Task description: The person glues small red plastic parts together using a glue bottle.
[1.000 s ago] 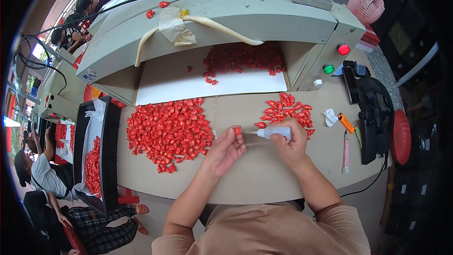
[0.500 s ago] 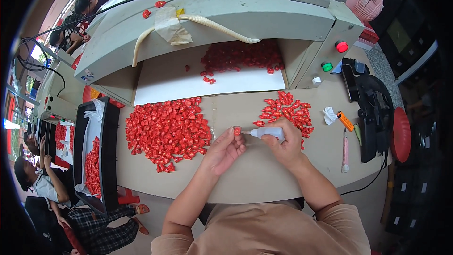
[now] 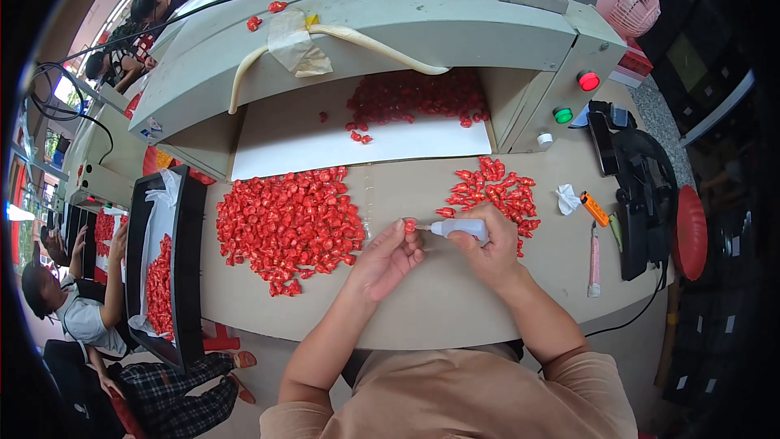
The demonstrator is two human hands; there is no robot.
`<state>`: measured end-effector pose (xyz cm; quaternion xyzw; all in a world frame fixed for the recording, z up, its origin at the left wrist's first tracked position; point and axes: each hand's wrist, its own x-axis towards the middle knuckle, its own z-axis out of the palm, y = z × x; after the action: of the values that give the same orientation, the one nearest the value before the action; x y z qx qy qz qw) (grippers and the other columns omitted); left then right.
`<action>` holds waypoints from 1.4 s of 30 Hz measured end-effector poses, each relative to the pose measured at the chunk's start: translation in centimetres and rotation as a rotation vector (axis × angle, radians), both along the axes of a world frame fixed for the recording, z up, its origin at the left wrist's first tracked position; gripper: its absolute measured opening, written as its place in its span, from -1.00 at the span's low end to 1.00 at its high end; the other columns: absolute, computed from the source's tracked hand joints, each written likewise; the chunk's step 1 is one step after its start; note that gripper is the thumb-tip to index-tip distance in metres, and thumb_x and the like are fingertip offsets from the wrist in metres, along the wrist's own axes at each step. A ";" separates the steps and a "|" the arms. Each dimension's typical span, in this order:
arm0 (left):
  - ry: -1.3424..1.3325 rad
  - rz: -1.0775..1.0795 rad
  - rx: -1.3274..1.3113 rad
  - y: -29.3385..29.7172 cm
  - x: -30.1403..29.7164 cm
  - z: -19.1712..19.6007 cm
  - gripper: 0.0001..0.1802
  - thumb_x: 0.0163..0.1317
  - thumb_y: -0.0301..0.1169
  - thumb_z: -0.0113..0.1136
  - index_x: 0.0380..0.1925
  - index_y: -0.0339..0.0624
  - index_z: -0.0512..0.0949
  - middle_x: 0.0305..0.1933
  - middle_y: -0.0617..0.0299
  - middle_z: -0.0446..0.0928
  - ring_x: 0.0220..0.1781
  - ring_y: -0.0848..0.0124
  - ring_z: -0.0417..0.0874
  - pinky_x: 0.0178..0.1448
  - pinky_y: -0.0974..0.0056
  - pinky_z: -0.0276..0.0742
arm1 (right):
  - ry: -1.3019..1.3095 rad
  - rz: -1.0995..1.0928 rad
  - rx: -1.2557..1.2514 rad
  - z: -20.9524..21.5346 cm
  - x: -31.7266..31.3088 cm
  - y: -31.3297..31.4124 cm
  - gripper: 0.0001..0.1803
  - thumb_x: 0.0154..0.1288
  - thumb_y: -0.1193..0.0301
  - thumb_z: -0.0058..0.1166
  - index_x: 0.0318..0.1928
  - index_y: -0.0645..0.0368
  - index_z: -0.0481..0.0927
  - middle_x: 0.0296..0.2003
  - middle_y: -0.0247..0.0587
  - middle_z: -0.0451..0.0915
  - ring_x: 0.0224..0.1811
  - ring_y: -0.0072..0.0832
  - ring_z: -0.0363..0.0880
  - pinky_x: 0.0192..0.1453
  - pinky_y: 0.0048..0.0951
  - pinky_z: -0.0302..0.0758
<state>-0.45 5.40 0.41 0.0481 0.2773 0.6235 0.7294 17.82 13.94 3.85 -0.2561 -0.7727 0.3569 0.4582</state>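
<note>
Between the thumb and fingers of my left hand point(image 3: 385, 260) is a small red plastic piece point(image 3: 409, 225). My right hand point(image 3: 492, 247) is wrapped round a small white squeeze bottle point(image 3: 461, 230), held on its side. Its narrow nozzle points left and meets the red piece, or comes very close to it. To the left lies a large pile of rounded red pieces point(image 3: 288, 223) on the table. A smaller group of pointed red pieces point(image 3: 496, 187) lies just beyond my right hand, which partly hides it.
A grey machine point(image 3: 382, 41) with an open bay holds more red pieces point(image 3: 418, 97) inside. At left stands a black tray point(image 3: 191, 276) of red pieces. An orange marker point(image 3: 595, 209), a pink cutter point(image 3: 595, 264) and a black device point(image 3: 646, 187) lie at right. Other people work at left.
My hands, the red piece and the bottle stay almost in place. At left, a co-worker leans in and has raised an arm toward the black tray.
</note>
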 end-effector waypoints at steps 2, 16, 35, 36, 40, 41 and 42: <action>-0.001 0.001 -0.001 0.0 -0.1 -0.1 -0.81 0.45 -0.26 0.00 -0.24 -0.10 0.52 -0.35 0.39 0.47 -0.25 0.52 0.48 -0.09 0.34 0.52 | 0.001 -0.004 0.002 0.0 0.0 0.0 -0.67 0.17 0.25 0.33 -0.24 0.20 0.53 -0.35 -0.14 0.59 -0.23 -0.28 0.68 -0.25 -0.36 0.55; 0.006 0.002 0.010 -0.1 0.0 0.0 -0.82 0.43 -0.26 0.04 -0.20 -0.10 0.54 -0.31 0.39 0.51 -0.22 0.52 0.50 -0.07 0.33 0.54 | 0.009 -0.025 0.018 -0.3 0.0 0.2 -0.65 0.09 0.29 0.39 -0.23 0.21 0.54 -0.32 -0.11 0.63 -0.31 -0.29 0.64 -0.27 -0.37 0.54; 0.037 0.043 -0.010 0.0 -0.4 0.1 -0.76 0.39 -0.27 0.10 -0.03 -0.10 0.50 -0.18 0.34 0.53 -0.14 0.51 0.53 -0.01 0.34 0.54 | 0.007 -0.082 0.102 -0.1 0.1 0.5 -0.67 0.07 0.31 0.41 -0.26 0.19 0.55 -0.35 -0.14 0.64 -0.37 -0.31 0.62 -0.31 -0.38 0.53; 0.037 0.050 -0.009 0.0 -0.4 0.1 -0.75 0.39 -0.27 0.11 -0.02 -0.10 0.50 -0.18 0.33 0.53 -0.14 0.50 0.53 -0.01 0.34 0.54 | 0.021 -0.077 0.108 -0.1 0.1 0.5 -0.67 0.07 0.31 0.41 -0.25 0.19 0.55 -0.35 -0.15 0.64 -0.37 -0.31 0.62 -0.31 -0.38 0.53; 0.029 0.044 -0.004 0.0 -0.3 0.0 -0.75 0.39 -0.27 0.11 -0.01 -0.11 0.50 -0.17 0.33 0.53 -0.13 0.50 0.53 -0.01 0.34 0.54 | 0.034 -0.073 0.100 -0.2 0.1 0.3 -0.66 0.06 0.31 0.41 -0.25 0.19 0.55 -0.34 -0.14 0.64 -0.37 -0.31 0.62 -0.30 -0.37 0.54; 0.028 0.040 -0.001 -0.1 -0.3 0.0 -0.75 0.39 -0.27 0.11 -0.01 -0.11 0.50 -0.17 0.32 0.53 -0.13 0.50 0.53 -0.01 0.34 0.54 | 0.026 -0.065 0.090 -0.3 0.1 0.3 -0.66 0.06 0.31 0.41 -0.25 0.19 0.55 -0.34 -0.14 0.64 -0.36 -0.30 0.62 -0.30 -0.37 0.54; 0.028 0.036 0.002 -0.1 -0.3 0.0 -0.75 0.39 -0.27 0.11 -0.01 -0.11 0.50 -0.17 0.32 0.53 -0.13 0.49 0.53 -0.01 0.34 0.54 | 0.018 -0.057 0.080 -0.3 0.1 0.2 -0.66 0.06 0.31 0.41 -0.25 0.19 0.55 -0.34 -0.14 0.64 -0.36 -0.29 0.62 -0.30 -0.36 0.54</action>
<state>-0.74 5.30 0.37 0.0523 0.2876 0.6362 0.7140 17.91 14.18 3.51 -0.2563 -0.7746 0.3150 0.4849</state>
